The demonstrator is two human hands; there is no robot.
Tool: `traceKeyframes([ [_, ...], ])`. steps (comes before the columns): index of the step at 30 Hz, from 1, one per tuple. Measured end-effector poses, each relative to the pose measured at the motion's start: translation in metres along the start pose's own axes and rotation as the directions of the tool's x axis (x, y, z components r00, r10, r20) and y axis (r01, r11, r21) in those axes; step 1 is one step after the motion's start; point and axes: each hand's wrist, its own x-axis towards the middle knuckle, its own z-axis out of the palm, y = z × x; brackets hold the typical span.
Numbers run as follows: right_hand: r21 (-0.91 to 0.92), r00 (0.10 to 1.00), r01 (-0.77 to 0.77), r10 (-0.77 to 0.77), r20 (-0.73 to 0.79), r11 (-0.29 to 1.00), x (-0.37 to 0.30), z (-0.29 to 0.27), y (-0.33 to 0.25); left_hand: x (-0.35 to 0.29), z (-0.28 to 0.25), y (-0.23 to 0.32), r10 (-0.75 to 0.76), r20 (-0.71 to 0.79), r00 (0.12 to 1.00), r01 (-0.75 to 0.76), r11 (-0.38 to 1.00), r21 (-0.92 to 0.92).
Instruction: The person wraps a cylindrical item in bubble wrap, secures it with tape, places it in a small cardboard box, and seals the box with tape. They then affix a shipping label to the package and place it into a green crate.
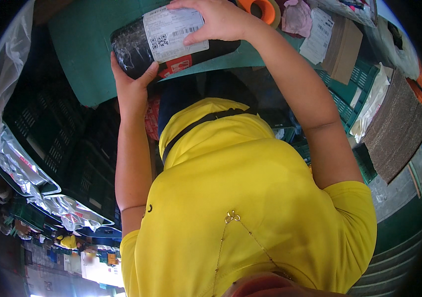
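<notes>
A black plastic-wrapped parcel [129, 52] lies on the green tabletop [84, 74] at the top of the head view. Its upper face carries a white printed shipping label [164, 32], with a red sticker [178, 65] along the near side. My left hand [134, 81] grips the parcel's near left side, thumb by the label's lower corner and index finger along the end. My right hand [218, 21] spans the parcel from the right, its thumb and fingers closed over the label. The far fingertips are partly cut off by the frame's upper edge.
Orange tape rolls [265, 11], a crumpled pink wad [296, 19] and printed label sheets [318, 34] lie right of the parcel. Cardboard pieces [394, 126] and green crates [364, 81] stand at the right. Dark green crates [47, 133] with silvery plastic bags [72, 210] fill the left.
</notes>
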Motion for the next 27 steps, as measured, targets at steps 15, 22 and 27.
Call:
traceKeyframes([
  [15, 0.055, 0.999, 0.028, -0.029, 0.013, 0.998, 0.001, 0.000, 0.007, -0.001, 0.001, 0.004, -0.009, -0.007, 1.000, 0.008, 1.000, -0.021],
  [22, 0.103, 0.995, 0.098, -0.100, 0.016, 0.990, 0.001, -0.004, 0.011, -0.002, 0.003, 0.007, -0.043, -0.017, 0.999, 0.042, 0.998, -0.055],
  [27, 0.114, 0.996, 0.086, -0.087, 0.003, 0.990, 0.001, -0.003, 0.012, 0.000, 0.001, 0.003, -0.044, 0.000, 0.999, 0.044, 0.997, -0.063],
])
